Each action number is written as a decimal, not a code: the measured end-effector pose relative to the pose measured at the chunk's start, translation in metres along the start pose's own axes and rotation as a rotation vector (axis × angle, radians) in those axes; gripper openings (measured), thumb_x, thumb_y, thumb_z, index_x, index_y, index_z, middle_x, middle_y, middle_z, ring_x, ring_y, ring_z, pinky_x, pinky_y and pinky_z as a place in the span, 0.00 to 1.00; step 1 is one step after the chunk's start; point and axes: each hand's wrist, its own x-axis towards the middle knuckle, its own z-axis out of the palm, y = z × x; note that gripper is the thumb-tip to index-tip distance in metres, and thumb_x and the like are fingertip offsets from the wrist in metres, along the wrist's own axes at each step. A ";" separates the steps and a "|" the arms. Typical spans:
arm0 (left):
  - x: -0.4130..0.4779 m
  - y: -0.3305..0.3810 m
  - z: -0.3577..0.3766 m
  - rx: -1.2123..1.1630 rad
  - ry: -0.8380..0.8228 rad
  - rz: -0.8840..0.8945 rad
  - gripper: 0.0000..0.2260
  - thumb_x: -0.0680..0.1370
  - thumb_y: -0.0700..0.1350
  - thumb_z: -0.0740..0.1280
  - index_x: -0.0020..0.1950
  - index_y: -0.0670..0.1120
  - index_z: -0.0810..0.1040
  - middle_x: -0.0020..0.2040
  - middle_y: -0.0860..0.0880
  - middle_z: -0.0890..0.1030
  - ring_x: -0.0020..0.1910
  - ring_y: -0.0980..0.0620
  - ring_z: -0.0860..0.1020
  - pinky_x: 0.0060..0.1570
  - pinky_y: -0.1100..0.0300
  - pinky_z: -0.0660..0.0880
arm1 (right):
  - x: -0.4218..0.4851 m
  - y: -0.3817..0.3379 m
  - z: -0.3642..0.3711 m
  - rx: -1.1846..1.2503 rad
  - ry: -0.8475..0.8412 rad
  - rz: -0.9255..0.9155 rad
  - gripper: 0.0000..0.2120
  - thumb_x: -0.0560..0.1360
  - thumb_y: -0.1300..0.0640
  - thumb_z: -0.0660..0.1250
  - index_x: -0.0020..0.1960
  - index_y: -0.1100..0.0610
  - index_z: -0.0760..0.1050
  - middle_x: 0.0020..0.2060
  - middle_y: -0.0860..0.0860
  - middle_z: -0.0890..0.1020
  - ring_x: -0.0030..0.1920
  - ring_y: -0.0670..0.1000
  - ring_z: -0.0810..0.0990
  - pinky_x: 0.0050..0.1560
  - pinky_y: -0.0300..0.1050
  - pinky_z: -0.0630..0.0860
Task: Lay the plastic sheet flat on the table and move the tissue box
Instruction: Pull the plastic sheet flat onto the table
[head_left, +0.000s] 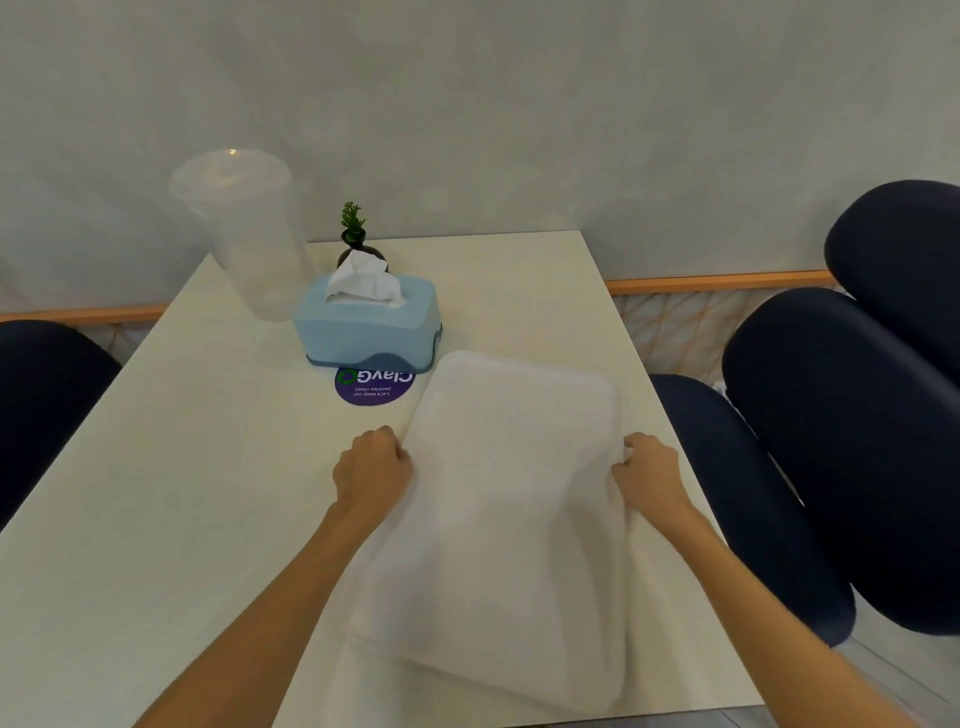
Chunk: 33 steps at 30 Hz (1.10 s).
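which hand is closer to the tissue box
Left. The left hand grips the plastic sheet's left edge, just below the tissue box. The right hand grips the opposite edge, farther right.

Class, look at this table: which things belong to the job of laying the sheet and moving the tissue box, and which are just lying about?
Belong: plastic sheet, tissue box, left hand, right hand.
Lying about: clear cup, small plant, purple sticker, dark chairs.
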 end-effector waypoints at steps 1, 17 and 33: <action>-0.004 0.001 0.001 -0.038 -0.014 -0.008 0.06 0.77 0.42 0.63 0.50 0.40 0.77 0.45 0.44 0.80 0.38 0.47 0.75 0.37 0.56 0.71 | 0.006 0.002 -0.003 -0.027 0.011 -0.007 0.11 0.75 0.67 0.61 0.57 0.67 0.74 0.55 0.62 0.79 0.52 0.61 0.78 0.45 0.43 0.69; -0.043 0.045 0.021 -0.273 -0.113 -0.044 0.05 0.76 0.42 0.64 0.50 0.41 0.75 0.46 0.43 0.79 0.42 0.45 0.76 0.39 0.55 0.70 | 0.041 0.028 -0.042 -0.113 0.022 -0.042 0.11 0.77 0.66 0.61 0.57 0.67 0.75 0.54 0.62 0.81 0.51 0.61 0.80 0.41 0.41 0.70; -0.061 0.055 0.029 -0.217 -0.032 -0.144 0.06 0.77 0.43 0.65 0.50 0.42 0.75 0.46 0.44 0.80 0.39 0.47 0.76 0.38 0.55 0.71 | 0.049 0.039 -0.056 -0.118 -0.102 -0.190 0.09 0.76 0.67 0.61 0.55 0.69 0.74 0.50 0.63 0.80 0.45 0.59 0.78 0.41 0.45 0.72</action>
